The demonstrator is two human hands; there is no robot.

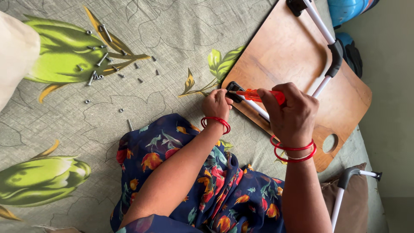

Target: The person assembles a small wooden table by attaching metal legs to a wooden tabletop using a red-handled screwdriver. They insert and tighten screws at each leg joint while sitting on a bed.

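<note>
A wooden lap table [297, 56] lies upside down on the bed, its white metal leg [325, 32] with black joints across it. My right hand [291, 112] grips an orange-handled screwdriver [258, 95], tip pointing left at a black bracket [235, 88] on the table's near corner. My left hand [217, 104] rests with fingers curled against that bracket, steadying it. Both wrists wear red bangles.
Several loose screws and nuts [101, 60] lie scattered on the floral green bedsheet [164, 39] to the upper left. A second detached white leg [345, 190] lies on a brown cushion at lower right. A blue object [347, 8] sits at the top right.
</note>
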